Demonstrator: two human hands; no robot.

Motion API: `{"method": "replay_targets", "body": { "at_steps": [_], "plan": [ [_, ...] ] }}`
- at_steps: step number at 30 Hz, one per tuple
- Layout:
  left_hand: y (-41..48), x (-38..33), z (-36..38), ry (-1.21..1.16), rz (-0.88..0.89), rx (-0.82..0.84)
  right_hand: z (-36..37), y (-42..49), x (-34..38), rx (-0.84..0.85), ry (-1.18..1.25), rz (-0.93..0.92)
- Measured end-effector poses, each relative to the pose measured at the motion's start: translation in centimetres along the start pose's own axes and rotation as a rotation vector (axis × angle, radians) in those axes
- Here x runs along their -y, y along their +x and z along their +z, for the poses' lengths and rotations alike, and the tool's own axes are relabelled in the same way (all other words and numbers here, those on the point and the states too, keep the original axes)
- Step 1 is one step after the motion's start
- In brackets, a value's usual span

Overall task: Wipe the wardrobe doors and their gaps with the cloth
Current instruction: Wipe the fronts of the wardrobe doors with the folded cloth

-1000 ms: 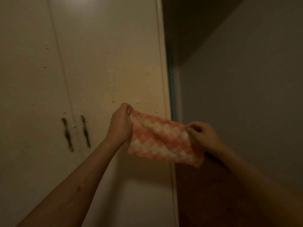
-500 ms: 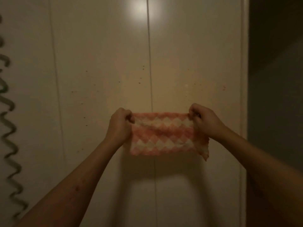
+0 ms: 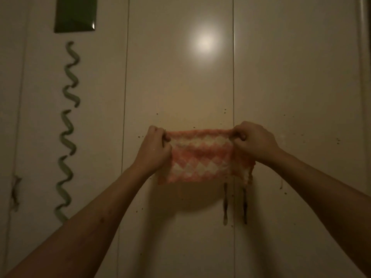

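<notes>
A pink and white diamond-patterned cloth is stretched flat between my two hands in front of the cream wardrobe doors. My left hand grips its upper left corner, and my right hand grips its upper right corner. Vertical gaps between the doors run at the left and behind the cloth's right end. Two dark handles show just below the cloth, one on each side of the right gap. Small dark specks dot the doors around the cloth.
A green wavy strip runs down the door panel at the left, under a dark green rectangular piece. A round light reflection shines on the middle door. The wardrobe's right edge is at the far right.
The view has swung left, from the wardrobe's right edge and dark room to facing the doors. The cloth went from slanted to level, pulled taut between both hands.
</notes>
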State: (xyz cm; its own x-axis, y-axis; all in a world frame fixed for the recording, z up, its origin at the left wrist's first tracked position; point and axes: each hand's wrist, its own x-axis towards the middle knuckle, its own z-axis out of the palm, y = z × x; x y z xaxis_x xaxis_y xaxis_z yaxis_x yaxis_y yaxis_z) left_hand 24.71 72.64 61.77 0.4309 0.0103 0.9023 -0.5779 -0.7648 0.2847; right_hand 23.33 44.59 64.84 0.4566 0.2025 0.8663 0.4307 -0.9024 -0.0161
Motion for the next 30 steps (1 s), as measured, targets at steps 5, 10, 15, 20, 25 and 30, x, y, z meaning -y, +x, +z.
{"method": "replay_targets", "body": {
  "at_steps": [5, 10, 15, 20, 25, 30],
  "plan": [
    [5.0, 2.2, -0.2, 0.099, 0.102, -0.064, 0.5, 4.6, 0.4, -0.068, -0.121, -0.064],
    [9.3, 2.7, 0.5, 0.179, 0.159, -0.145, 0.7, 9.0, -0.6, -0.096, -0.256, -0.101],
    [12.9, 3.0, 1.5, 0.285, 0.259, -0.226, 0.6, 12.6, -1.4, -0.129, -0.433, -0.163],
    [15.8, 2.6, 2.2, 0.359, 0.266, -0.311, 0.6, 14.6, -2.4, -0.155, -0.582, -0.194],
    [16.3, 1.8, 2.6, 0.535, 0.343, -0.31, 0.8, 15.5, -2.8, -0.174, -0.63, -0.262],
    [16.5, 2.8, 3.7, 0.678, 0.326, -0.221, 1.9, 15.4, -2.9, -0.191, -0.778, -0.261]
  ]
}}
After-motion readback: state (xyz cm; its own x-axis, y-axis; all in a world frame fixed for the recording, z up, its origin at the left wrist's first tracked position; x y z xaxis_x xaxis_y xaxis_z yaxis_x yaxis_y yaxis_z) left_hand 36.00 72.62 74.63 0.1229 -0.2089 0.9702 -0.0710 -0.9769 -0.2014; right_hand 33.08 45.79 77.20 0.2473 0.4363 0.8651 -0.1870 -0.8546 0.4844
